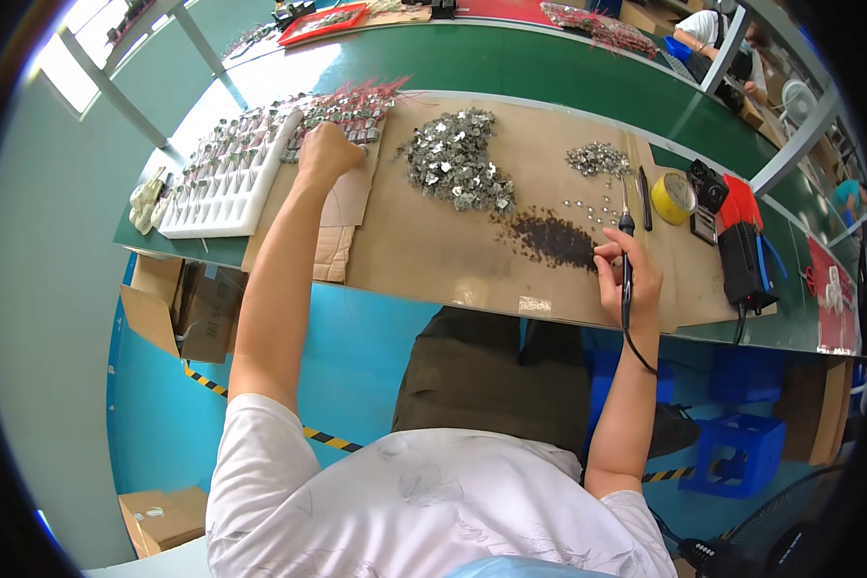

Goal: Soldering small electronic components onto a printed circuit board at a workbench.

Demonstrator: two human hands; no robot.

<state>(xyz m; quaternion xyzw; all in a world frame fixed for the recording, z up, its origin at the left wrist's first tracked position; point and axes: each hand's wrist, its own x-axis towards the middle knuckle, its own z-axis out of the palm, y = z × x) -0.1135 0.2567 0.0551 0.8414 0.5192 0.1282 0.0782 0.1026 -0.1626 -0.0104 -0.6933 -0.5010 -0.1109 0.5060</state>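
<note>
My left hand (pixel 328 154) reaches to the far left of the bench, fingers closed, over rows of small metal parts with red wires (pixel 361 114). Whatever those fingers hold is hidden. In my right hand (pixel 636 279) is a soldering iron (pixel 627 227), its thin tip pointing away from me. The thumb and index finger of that hand are close together at the right edge of a pile of tiny dark brown parts (pixel 552 239). A heap of silvery metal plates (pixel 458 159) lies between my hands, and small shiny pieces (pixel 598 159) lie beyond the dark pile.
A white slotted tray (pixel 223 207) holding wired parts stands at left. On the right are a yellow tape roll (pixel 673 197), a black pen-like tool (pixel 644 197) and a black box (pixel 745 265) with a cable. A person (pixel 713 39) sits across the bench.
</note>
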